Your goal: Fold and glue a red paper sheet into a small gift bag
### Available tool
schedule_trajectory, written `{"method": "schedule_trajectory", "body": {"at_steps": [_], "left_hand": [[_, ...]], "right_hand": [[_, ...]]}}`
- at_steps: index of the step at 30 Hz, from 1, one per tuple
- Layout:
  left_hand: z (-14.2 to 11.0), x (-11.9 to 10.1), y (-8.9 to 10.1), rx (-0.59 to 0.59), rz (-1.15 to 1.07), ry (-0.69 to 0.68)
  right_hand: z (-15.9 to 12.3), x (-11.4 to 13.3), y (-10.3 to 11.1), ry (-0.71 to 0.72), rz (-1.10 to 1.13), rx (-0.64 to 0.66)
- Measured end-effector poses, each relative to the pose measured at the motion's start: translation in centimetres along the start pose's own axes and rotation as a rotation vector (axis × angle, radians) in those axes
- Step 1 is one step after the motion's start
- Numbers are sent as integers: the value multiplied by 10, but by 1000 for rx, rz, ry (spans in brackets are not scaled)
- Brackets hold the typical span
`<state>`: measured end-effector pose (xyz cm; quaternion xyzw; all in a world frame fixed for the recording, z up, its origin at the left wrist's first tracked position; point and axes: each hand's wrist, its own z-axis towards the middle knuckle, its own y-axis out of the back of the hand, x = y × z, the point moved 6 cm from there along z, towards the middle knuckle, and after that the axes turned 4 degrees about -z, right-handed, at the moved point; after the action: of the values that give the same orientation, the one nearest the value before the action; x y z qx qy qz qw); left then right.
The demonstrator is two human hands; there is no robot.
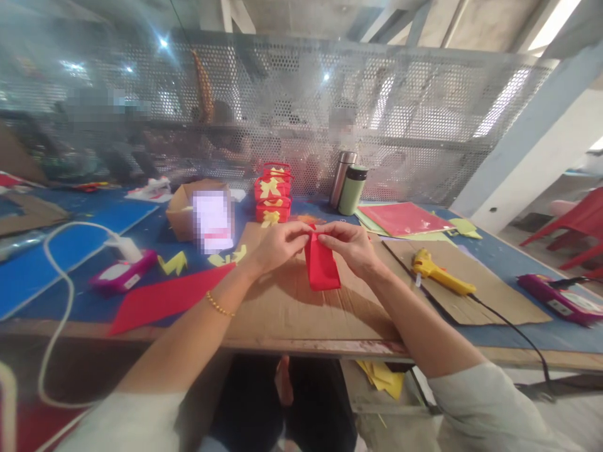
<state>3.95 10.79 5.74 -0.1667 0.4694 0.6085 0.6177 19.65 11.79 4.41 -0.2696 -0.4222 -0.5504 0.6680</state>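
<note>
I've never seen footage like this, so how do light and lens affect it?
Head view: a light flares starlike at upper left; soft shadows darken the cardboard near the left hand and right hand; the pillar slants, perhaps from wide-angle distortion; blocky pixels hide a bright patch.

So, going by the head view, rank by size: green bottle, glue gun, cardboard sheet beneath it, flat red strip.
1. Cardboard sheet
2. Flat red strip
Glue gun and green bottle come last, too alike in size to rank.
</note>
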Motion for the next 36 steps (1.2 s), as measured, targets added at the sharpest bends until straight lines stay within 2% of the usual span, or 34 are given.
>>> {"method": "schedule_trajectory", "body": {"at_steps": [4, 12, 19, 25, 32, 36], "left_hand": [[-1, -8, 4, 13, 24, 34], [-2, -18, 9, -14, 145, -5], [-1, -21, 10, -64, 257, -58], [-1, -18, 8, -97, 350, -109], [-4, -11, 9, -227, 250, -108], [-5, -8, -1, -129, 292, -88]], "right_hand": [[1, 0, 4, -8, -3, -51], [1, -1, 6, -44, -42, -52], [-1, 4, 0, -77, 6, 7], [-3, 9, -6, -20, -45, 77], [1, -3, 2, -65, -16, -78], [2, -6, 2, -61, 9, -116]]}}
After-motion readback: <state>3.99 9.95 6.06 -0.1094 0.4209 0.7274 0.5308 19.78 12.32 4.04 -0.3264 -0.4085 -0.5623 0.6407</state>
